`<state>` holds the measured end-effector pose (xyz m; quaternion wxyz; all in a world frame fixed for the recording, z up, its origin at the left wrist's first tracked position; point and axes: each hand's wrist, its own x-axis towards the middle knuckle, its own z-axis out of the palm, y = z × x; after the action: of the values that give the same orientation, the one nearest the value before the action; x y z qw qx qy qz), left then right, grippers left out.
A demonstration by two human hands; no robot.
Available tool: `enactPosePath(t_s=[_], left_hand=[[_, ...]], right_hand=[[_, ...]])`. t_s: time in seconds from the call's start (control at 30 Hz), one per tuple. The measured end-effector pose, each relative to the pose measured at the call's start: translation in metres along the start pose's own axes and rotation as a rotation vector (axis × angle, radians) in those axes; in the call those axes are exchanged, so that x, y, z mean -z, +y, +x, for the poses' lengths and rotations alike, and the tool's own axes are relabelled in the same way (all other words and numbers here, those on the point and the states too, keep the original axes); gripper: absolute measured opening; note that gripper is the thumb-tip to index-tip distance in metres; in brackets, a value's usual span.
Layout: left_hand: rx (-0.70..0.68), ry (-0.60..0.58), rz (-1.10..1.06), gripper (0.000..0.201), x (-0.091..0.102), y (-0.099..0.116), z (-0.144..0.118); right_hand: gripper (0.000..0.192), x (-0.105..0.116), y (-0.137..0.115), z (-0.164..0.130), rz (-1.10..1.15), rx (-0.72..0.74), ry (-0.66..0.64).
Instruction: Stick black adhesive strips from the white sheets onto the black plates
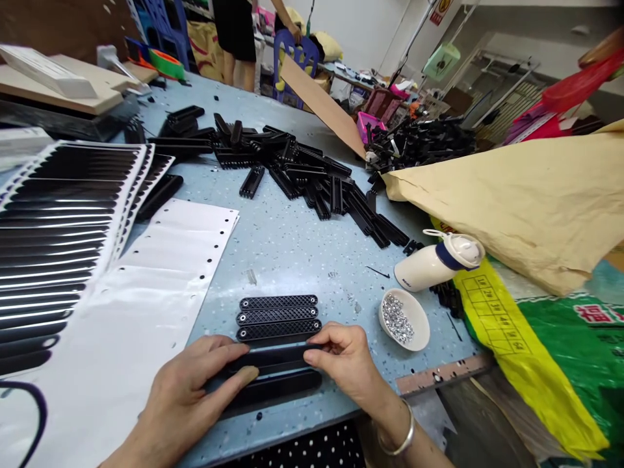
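My left hand (199, 383) and my right hand (344, 357) grip a long black plastic strip (283, 357) at its two ends, thumbs and fingers closed on it. Just below lies another smooth black strip (283, 390), near the table's front edge. Beyond the held strip, three black strips with a crosshatched face (277, 316) lie side by side, a small silver piece at each end. To the right of my right hand stands a white bowl (420, 335) holding many small silver metal pieces (398, 318).
Sheets with black strip-shaped stickers (63, 227) and a white sheet (160, 273) cover the left of the blue speckled table (273, 253). A heap of black plastic parts (302, 169) lies across the back. At right are a white bottle (429, 265) and a brown paper sack (517, 201). A person (236, 39) stands behind.
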<state>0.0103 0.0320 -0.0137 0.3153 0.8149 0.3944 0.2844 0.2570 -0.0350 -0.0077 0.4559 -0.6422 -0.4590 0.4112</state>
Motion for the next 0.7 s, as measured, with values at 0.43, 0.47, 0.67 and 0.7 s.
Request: enactPosePath(t_s=[0.43, 0.47, 0.67, 0.7], left_hand=[[0.023, -0.01, 0.009, 0.017, 0.003, 0.004, 0.004], [0.032, -0.011, 0.014, 0.018, 0.003, 0.005, 0.004], [0.078, -0.034, 0.02, 0.018, 0.004, 0.009, 0.004], [0.08, -0.039, 0.018, 0.018, 0.004, 0.008, 0.004]], right_hand=[[0.032, -0.004, -0.011, -0.006, -0.22, 0.151, 0.02], [0.032, -0.005, -0.012, -0.006, -0.256, 0.175, 0.032], [0.018, -0.019, -0.015, -0.006, -0.478, 0.284, 0.069], [0.021, -0.021, -0.014, -0.006, -0.481, 0.281, 0.065]])
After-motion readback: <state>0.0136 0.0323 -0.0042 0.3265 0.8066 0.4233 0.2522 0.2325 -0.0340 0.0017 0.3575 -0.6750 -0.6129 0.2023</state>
